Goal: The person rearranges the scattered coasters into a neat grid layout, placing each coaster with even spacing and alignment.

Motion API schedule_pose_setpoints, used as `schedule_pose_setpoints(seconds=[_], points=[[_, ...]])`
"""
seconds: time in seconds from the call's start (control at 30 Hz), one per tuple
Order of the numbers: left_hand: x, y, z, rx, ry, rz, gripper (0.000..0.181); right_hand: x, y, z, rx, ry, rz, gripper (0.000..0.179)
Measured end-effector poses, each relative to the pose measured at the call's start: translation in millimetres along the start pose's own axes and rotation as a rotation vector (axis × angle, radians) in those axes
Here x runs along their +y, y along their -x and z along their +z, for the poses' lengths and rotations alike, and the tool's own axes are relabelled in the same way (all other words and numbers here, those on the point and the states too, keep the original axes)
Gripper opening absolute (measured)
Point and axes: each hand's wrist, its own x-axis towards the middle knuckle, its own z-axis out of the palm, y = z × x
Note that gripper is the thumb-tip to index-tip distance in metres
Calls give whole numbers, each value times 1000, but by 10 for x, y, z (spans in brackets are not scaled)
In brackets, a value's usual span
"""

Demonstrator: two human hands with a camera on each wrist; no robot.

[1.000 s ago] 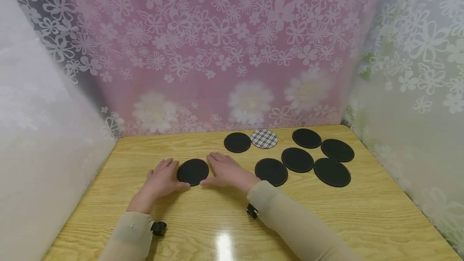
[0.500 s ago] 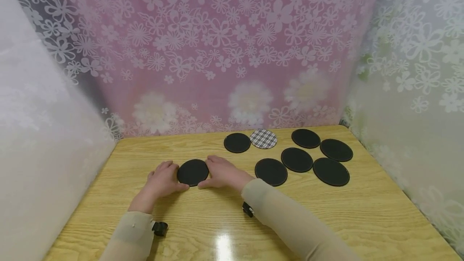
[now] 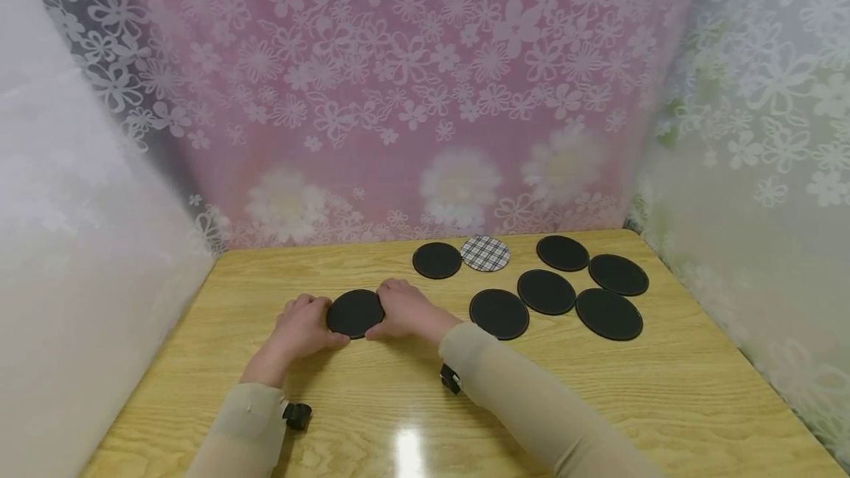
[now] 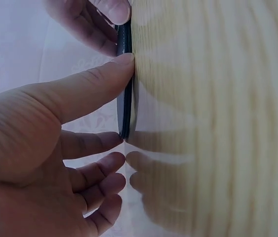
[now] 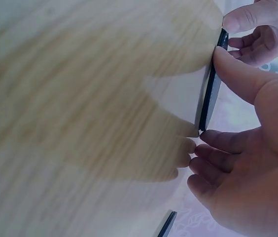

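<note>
The flat, round, black, leather-look disc [image 3: 355,313] sits on the yellow wood-grain table [image 3: 372,404], toward 10 o'clock from the table's middle; both hands have hold of it. The bare left hand [image 3: 299,327] is at its 9 o'clock side, thumb by the near rim and first finger by the far rim; the bare right hand [image 3: 403,310] grips the same way at 3 o'clock; the other fingers curl loosely and hold nothing.

The wrist views show a dark, thick rim between the fingertips; I can't tell if it is one disc or a little pile. If it is a pile, one hand pushing harder could make the layers slide crooked; if it is one disc, a hard squeeze from both sides might bend it or make it pop out, because only fingertips hold the thin rim.

The beige right sleeve [image 3: 524,389] is close by the next black round disc [image 3: 499,313], over at 3 o'clock; I can't tell if they touch; a low arm swinging toward 2 o'clock could drag that disc out of place.
</note>
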Motion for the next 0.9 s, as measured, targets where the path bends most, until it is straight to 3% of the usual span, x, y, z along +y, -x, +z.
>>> schedule_pose_setpoints(seconds=[0.47,0.77,0.9], points=[[86,-28,-27,2,56,2,77,-74,-32,-81,-28,-171,130,77],[225,-14,37,85,67,70,79,6,19,-57,24,-214,146,79],[290,-7,70,80,61,68,81,72,60,-63,17,-232,146,79]])
